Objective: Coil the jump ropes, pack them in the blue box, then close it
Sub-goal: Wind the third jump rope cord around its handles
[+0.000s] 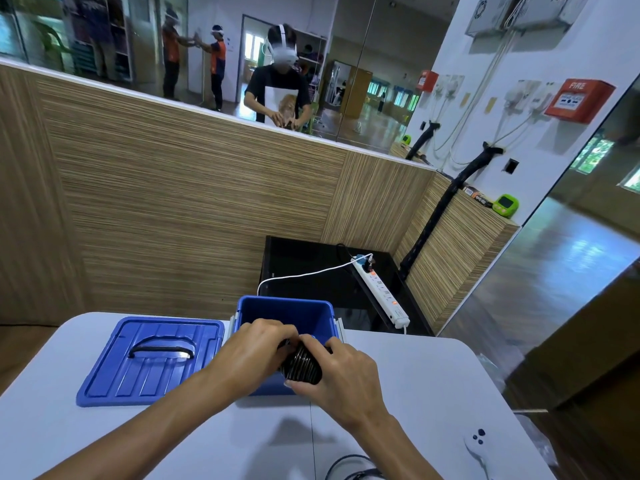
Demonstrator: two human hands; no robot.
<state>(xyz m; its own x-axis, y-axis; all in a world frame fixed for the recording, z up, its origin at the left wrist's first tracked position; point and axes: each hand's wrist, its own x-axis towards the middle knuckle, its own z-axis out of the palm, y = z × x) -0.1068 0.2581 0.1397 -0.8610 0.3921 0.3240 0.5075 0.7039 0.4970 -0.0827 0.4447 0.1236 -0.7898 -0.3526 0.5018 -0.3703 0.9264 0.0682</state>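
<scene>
Black coiled jump rope (300,367), long axis running near-to-far, over blue box (277,308).

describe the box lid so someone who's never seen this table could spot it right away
On the white table, look left of the open blue box that both hands work over. The lid lies flat there: a ribbed blue rectangle, the only piece with a dark arched handle on top.

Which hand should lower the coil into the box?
Probably right: it wraps the coil from below at the box opening. The left only pinches the coil's top.
</scene>
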